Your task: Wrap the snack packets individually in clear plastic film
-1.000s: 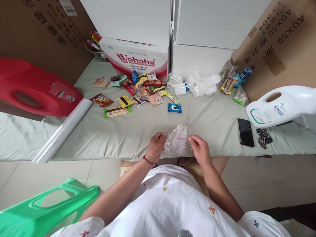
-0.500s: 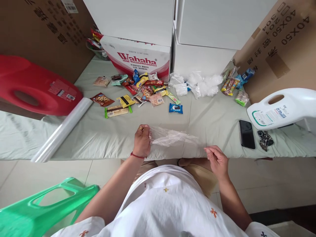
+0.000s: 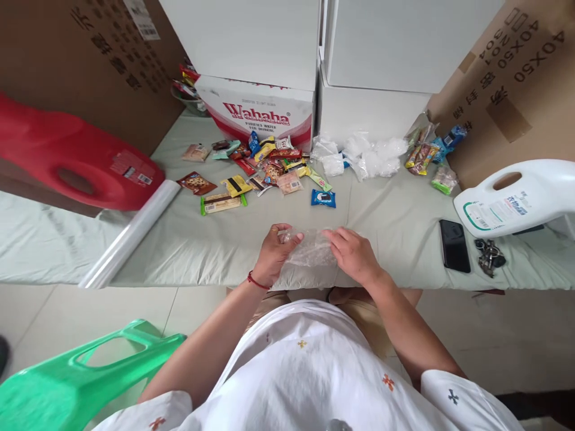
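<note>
Between my two hands, over the near edge of the cloth-covered table (image 3: 188,239), is a crumpled clear plastic bag (image 3: 312,250). My left hand (image 3: 274,251) pinches its left side between thumb and fingers. At the bag's right side my right hand (image 3: 353,251) has its fingers closed on the plastic. A small blue snack packet (image 3: 323,198) lies just beyond the bag. Behind it to the left is a loose pile of wrapped snacks (image 3: 274,170). Several bunched clear plastic bags (image 3: 372,158) lie at the back, right of the pile.
On the left are a red jug (image 3: 112,167), a clear plastic roll (image 3: 130,233) and a green stool (image 3: 54,383). At right are a white jug (image 3: 516,200), phone (image 3: 454,245), keys (image 3: 489,257) and bagged snacks (image 3: 421,158). Behind stands a Wahaba carton (image 3: 260,114).
My right hand has moved left and up, close to my left hand. The plastic, stretched out between them before, is now gathered into a shorter bundle. The view has shifted slightly.
</note>
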### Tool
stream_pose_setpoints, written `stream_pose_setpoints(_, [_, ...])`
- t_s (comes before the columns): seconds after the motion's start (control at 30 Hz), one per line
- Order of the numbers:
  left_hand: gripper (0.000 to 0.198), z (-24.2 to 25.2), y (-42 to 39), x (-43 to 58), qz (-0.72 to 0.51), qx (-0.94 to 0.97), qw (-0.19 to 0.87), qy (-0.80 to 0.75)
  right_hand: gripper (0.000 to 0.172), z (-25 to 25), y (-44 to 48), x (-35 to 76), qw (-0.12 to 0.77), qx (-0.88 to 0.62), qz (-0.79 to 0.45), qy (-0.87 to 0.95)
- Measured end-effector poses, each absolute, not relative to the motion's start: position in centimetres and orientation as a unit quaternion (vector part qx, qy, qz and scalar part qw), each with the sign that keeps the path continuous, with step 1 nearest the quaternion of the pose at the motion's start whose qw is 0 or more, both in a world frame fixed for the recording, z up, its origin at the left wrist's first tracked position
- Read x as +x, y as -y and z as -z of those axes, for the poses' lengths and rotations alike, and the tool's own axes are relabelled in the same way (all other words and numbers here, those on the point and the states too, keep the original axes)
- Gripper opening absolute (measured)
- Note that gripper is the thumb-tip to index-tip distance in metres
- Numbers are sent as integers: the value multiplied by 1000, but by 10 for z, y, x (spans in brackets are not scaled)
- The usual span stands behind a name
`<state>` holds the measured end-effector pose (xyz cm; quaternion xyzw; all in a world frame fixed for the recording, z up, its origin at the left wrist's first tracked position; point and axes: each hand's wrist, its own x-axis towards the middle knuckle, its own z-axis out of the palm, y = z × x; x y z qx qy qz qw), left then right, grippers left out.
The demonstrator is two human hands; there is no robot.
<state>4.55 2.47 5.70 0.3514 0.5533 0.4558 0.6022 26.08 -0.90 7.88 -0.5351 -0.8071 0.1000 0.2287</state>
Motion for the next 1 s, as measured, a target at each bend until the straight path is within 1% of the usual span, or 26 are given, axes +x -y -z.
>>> stream_pose_setpoints(0.07, [38,-53,-32,38,-434,381,582,-572,33,-79,-2,260,222,-531,-71,814])
stream_pose_setpoints(0.13, [29,-48,-40,33,-456,361,556,-594,29,-79,-4,261,247,-538,-54,804])
stream_pose_setpoints(0.23, [27,-42,-50,30,-530,271,538,-597,30,-72,13,266,291,-564,-31,772])
stream_pose_setpoints(0.33, [29,-36,-53,31,-572,219,543,-575,30,-49,46,272,309,-584,-26,750])
stream_pose_setpoints(0.43, [30,-30,-47,33,-573,194,541,-584,30,-19,84,278,320,-592,-70,736])
stream_pose_setpoints(0.5, [32,-26,-39,33,-566,185,544,-591,28,-5,105,281,322,-591,-124,729])
stream_pose_setpoints(0.57, [38,-23,-29,34,-562,188,549,-589,25,0,120,284,328,-585,-190,717])
stream_pose_setpoints(0.63, [45,-22,-19,34,-564,210,549,-580,23,-5,124,289,357,-596,-237,679])
stream_pose_setpoints(0.73, [52,-24,-7,37,-573,266,534,-562,28,-23,112,298,410,-634,-259,602])
stream_pose_setpoints(0.8, [51,-28,-2,40,-574,303,522,-554,35,-32,94,299,397,-633,-292,598])
stream_pose_setpoints(0.87, [49,-34,1,44,-571,328,515,-549,48,-35,75,293,367,-628,-325,605])
stream_pose_setpoints(0.93, [48,-39,3,48,-571,340,517,-539,58,-31,56,281,362,-638,-356,579])
stream_pose_setpoints(1.0, [48,-42,5,49,-579,331,524,-529,52,-26,41,269,386,-641,-415,517])
